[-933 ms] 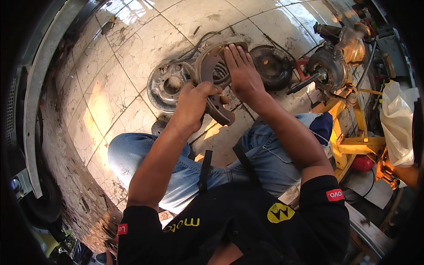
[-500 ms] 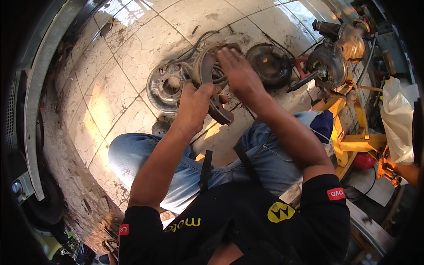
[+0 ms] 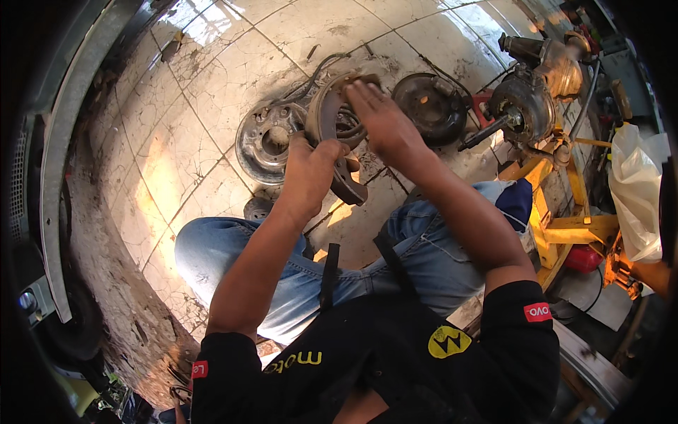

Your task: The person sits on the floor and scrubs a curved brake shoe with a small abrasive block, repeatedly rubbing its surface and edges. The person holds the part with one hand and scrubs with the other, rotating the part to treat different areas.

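My left hand point(image 3: 311, 173) is closed around the middle of a curved brake shoe point(image 3: 328, 119), thumb across its inner side. The shoe is held up over the floor between my knees, its lower end pointing toward me. My right hand point(image 3: 381, 120) has its fingers stretched out and lying against the shoe's upper end; whether anything is under them is hidden. Behind the shoe, a round metal part is partly covered. Just left of it lies a greasy round metal plate point(image 3: 247, 145) with a central hole. To the right is a black brake backing plate point(image 3: 424, 116).
A small dark disc point(image 3: 258, 207) lies by my left knee. At the right, a yellow stand point(image 3: 575, 230) carries a heavy axle assembly point(image 3: 526, 102). A clear plastic bag point(image 3: 635, 191) hangs beside it. A dark cable point(image 3: 318, 71) curves over the tiled floor point(image 3: 219, 92).
The brake shoe and my left hand have shifted slightly down and left. My right hand remains at the shoe's upper end with its fingers extended.
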A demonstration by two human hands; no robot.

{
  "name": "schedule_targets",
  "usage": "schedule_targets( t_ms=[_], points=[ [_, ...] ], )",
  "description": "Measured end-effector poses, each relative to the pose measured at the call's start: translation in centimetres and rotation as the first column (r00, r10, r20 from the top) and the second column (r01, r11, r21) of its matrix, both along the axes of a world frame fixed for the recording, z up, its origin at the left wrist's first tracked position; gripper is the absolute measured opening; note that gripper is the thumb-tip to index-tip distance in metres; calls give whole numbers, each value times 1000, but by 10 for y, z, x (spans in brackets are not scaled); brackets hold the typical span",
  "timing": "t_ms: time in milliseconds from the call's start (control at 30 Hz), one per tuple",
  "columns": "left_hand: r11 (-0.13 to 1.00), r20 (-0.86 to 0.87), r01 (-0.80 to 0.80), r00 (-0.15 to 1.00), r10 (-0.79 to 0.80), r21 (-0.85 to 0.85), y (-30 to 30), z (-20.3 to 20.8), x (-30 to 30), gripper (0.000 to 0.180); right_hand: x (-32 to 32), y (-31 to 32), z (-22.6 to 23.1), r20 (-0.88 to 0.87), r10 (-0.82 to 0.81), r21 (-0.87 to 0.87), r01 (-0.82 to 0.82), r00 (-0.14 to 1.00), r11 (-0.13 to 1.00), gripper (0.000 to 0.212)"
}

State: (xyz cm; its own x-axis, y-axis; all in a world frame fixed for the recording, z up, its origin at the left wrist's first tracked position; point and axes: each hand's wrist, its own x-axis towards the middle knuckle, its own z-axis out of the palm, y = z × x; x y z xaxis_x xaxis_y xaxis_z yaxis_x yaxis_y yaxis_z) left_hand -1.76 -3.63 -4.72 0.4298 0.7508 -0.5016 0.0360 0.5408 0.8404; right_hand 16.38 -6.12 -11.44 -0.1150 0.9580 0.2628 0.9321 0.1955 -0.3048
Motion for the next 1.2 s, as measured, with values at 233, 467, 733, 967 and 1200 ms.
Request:
schedule_targets(
  t_ms=[233,467,733,967,1200],
  points=[
    [1000,25,-4,1000,5,-17,3,0,-1,24,-5,2,4,-107,38,61,-32,994,998,56],
    [1000,27,8,1000,-7,-15,6,-3,-2,23,-11,-2,13,-99,29,51,-24,995,998,62],
    [999,30,-45,999,45,5,5,-3,0,22,-5,1,14,-110,66,44,-62,992,997,52],
    [999,41,-32,999,32,1,10,-11,-2,23,2,-1,8,-47,55,48,-53,997,997,52],
    [998,76,-44,996,48,-42,4,6,4,23,15,6,23,-26,-261,36,262,965,964,67]
  ],
)
